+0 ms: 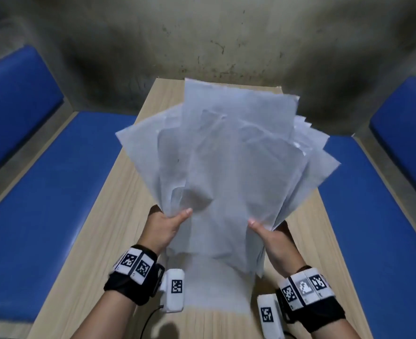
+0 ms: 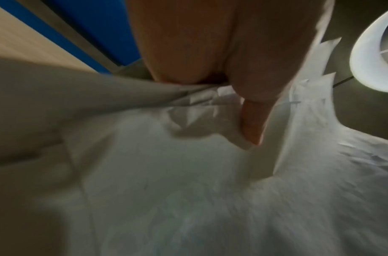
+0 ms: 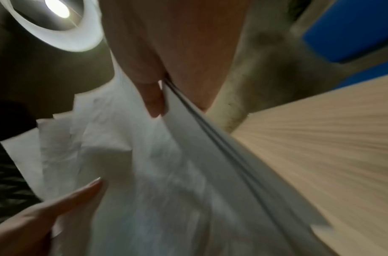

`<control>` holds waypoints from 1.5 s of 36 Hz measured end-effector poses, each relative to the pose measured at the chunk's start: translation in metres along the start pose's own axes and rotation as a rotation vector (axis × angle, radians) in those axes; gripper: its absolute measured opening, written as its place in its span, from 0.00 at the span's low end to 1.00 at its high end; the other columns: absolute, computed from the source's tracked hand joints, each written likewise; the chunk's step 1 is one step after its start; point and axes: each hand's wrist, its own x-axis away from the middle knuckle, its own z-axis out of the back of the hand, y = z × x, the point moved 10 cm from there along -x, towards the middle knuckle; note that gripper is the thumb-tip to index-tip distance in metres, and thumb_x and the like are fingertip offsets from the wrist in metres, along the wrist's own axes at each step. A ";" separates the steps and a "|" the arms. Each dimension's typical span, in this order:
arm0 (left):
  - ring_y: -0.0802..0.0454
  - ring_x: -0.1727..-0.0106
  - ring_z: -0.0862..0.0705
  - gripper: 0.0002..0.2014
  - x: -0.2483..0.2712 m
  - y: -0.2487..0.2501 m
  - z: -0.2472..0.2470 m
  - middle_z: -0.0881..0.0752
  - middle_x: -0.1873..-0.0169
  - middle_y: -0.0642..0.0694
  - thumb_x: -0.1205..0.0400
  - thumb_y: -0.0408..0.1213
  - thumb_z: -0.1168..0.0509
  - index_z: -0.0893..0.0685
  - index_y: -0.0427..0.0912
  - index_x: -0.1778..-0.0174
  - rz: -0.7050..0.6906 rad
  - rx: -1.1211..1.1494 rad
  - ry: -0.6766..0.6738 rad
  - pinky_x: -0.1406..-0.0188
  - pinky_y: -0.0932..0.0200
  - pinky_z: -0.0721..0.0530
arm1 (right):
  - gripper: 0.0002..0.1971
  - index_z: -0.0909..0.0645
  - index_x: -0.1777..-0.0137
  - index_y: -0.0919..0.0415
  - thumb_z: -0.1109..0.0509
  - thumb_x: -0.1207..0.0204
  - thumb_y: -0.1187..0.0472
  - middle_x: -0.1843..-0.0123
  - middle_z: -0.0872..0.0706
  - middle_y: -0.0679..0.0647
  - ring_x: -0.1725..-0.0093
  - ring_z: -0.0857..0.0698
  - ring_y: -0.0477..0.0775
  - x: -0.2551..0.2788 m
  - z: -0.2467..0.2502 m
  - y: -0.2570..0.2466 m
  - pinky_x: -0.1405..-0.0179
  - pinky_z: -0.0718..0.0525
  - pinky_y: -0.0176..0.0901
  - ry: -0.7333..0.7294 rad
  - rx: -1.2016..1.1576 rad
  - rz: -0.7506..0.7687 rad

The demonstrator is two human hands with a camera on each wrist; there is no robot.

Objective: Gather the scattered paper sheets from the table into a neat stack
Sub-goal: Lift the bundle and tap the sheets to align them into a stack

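A fanned, uneven bundle of white paper sheets (image 1: 229, 162) is held up above the wooden table (image 1: 119, 216). My left hand (image 1: 170, 220) pinches the bundle's lower left edge, thumb on top. On the lower right edge my right hand (image 1: 265, 228) grips it the same way. In the left wrist view the thumb presses into crumpled paper sheets (image 2: 188, 173). The right wrist view shows the paper sheets (image 3: 144, 164) with my right thumb against their layered edge, and the left hand (image 3: 46, 213) at the lower left. The sheets' far corners splay out in different directions.
Blue padded benches (image 1: 43, 192) run along both sides of the table, another one (image 1: 378, 216) on the right. A stained grey wall (image 1: 202, 45) stands behind the table's far end. A round ceiling lamp (image 2: 375, 52) shows overhead.
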 end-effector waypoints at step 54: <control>0.52 0.61 0.13 0.09 0.054 -0.009 0.005 0.10 0.69 0.49 0.25 0.44 0.24 0.11 0.42 0.64 0.184 0.042 0.000 0.53 0.64 0.18 | 0.16 0.20 0.43 0.46 0.25 0.27 0.63 0.47 0.14 0.42 0.50 0.17 0.33 0.055 0.007 -0.003 0.39 0.21 0.40 0.241 0.024 0.162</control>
